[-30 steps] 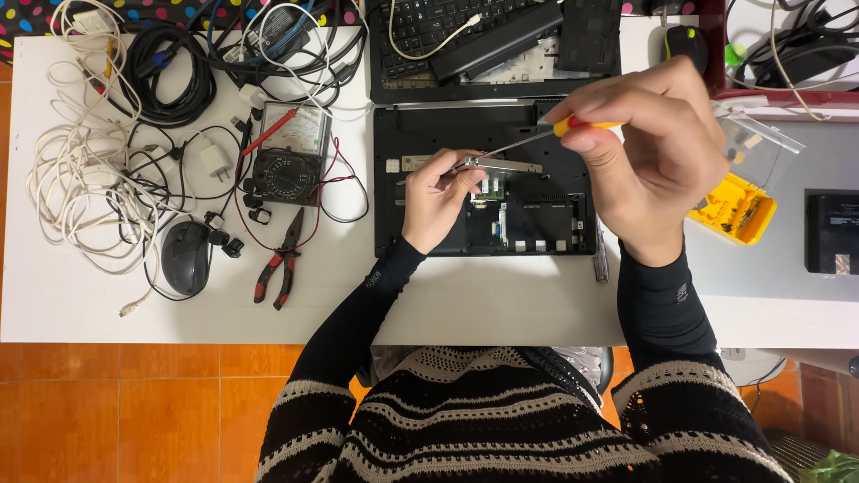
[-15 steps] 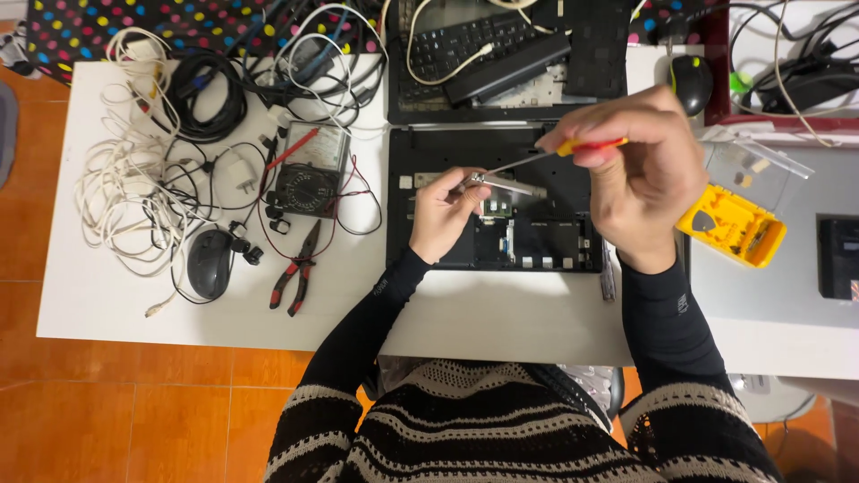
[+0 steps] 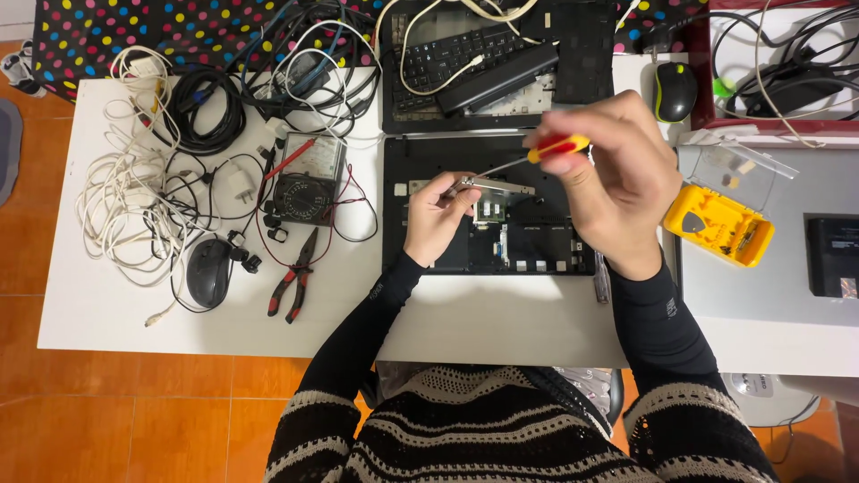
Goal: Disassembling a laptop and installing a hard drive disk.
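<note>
An opened black laptop base [image 3: 537,246] lies on the white table [image 3: 465,317] in front of me. My left hand [image 3: 436,217] pinches a small silver metal bracket [image 3: 497,185] above the base. My right hand [image 3: 617,179] grips a screwdriver with a red and yellow handle [image 3: 557,147]; its thin shaft slants down-left, the tip meeting the bracket next to my left fingertips. Both hands hover over the upper half of the laptop base.
A black keyboard panel [image 3: 465,54] lies behind the base. Left of it are a multimeter [image 3: 309,179], red-handled pliers [image 3: 293,286], a dark mouse [image 3: 208,273] and tangled cables [image 3: 134,197]. A yellow bit case [image 3: 718,225] and another mouse [image 3: 674,89] sit at right.
The view has shifted slightly, so the table sits lower and further right in frame. My hands stay together on the bracket and screwdriver, the right hand a little turned.
</note>
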